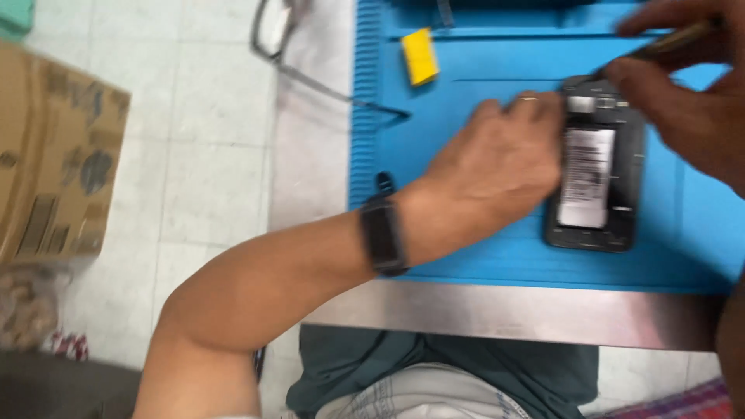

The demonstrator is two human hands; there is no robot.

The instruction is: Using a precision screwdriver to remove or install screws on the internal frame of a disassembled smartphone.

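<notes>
Phone (594,182), back cover off, lies flat on blue mat (466,240). Left hand (489,167) presses its edge with fingers flat and open, apparently steadying it; right hand (683,101) pinches a thin tool (667,45) at the phone's top corner.

Two hands work on an opened phone on a blue mat.

The left hand (497,167) lies flat on the mat (466,256), its fingers touching the left edge of the phone (596,174), which lies back-up with its cover off and a white-labelled battery showing. A dark band (382,234) circles the left wrist. The right hand (687,93) holds a thin tool (667,45) pinched between its fingers, tip at the phone's far end. A yellow piece (420,56) sits on the far part of the mat. Left of the table (504,310), a cardboard box (54,155) stands on the tiled floor (202,155).
</notes>
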